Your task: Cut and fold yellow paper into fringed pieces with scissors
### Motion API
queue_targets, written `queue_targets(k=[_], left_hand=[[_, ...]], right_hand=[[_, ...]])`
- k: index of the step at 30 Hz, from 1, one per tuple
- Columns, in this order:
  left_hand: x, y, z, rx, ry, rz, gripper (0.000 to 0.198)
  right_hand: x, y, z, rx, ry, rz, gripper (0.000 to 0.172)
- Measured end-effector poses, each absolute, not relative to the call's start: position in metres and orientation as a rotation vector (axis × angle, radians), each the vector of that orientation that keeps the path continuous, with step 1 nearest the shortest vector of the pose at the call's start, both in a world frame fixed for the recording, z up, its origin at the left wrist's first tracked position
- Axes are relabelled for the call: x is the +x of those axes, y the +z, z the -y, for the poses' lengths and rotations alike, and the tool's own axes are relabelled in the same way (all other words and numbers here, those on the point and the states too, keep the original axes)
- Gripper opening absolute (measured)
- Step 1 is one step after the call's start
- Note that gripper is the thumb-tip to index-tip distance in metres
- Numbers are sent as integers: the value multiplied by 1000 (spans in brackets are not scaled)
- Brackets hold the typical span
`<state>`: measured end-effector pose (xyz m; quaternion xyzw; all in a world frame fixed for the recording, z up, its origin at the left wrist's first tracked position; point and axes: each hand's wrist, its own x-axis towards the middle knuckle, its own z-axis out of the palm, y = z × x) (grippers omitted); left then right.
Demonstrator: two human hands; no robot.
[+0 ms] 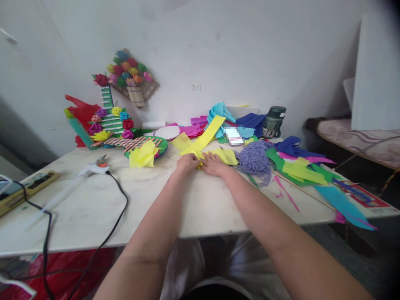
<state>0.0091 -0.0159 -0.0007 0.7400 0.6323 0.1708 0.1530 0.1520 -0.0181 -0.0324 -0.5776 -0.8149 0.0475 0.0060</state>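
Note:
Both my hands rest on the white table (103, 208) at its middle, on a strip of yellow paper (208, 134) that runs up and to the right. My left hand (186, 162) is closed, pinching the paper's folded near end. My right hand (213, 163) lies on the paper just beside it, fingers stretched flat and pressing down. More yellow paper pieces (229, 156) lie to the right of the hands, and a crumpled yellow piece (143, 156) to the left.
A glue gun (93, 168) with a black cord lies at the left. Paper-flower crafts (114, 121) stand at the back left. Purple yarn (253, 160), coloured paper scraps (300, 166), a thin wooden stick (304, 192) and a green flask (274, 121) fill the right side.

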Motion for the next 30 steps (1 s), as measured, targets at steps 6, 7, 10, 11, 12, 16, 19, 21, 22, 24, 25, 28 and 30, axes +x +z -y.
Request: queue_targets(k=[6,7,10,11,12,16,19,21,22,24,25,28,30], left_hand=[[8,-1,17,2178,450,-1760,16],[8,-2,16,2182,449,-1754,16],[7,-4,16,2212,444,-1742,18],[7,-4,15,2227,441,-1742,18],[7,-5,15,2243,436,-1742,18],[7,-7,12,2294,406,-1734,20],[6,-9,10,2298,405,-1718,27],[6,-11,9,2302,418,-1704,32],[5,-11,8,2305,424,-1697,34],[5,-13,8,2306,431,-1691,35],[6,-13,7,2303,433,-1692,35],[6,-14,7,2300,446,-1701,34],[7,-14,8,2299,455,-1704,34]], right_hand=[[152,-32,20,-1801,154,2543,64],[151,-31,21,-1799,157,2540,64],[150,-25,25,-1814,198,2532,69],[150,-22,27,-1822,224,2530,71],[149,-19,29,-1824,253,2530,74],[154,-10,33,-1743,397,2506,81],[161,-10,29,-1631,537,2424,75],[165,-12,25,-1572,604,2346,66],[166,-13,23,-1556,621,2309,63],[167,-16,20,-1556,620,2268,61],[167,-16,20,-1571,604,2265,60],[164,-15,21,-1618,523,2297,59],[162,-14,23,-1630,451,2328,57]])
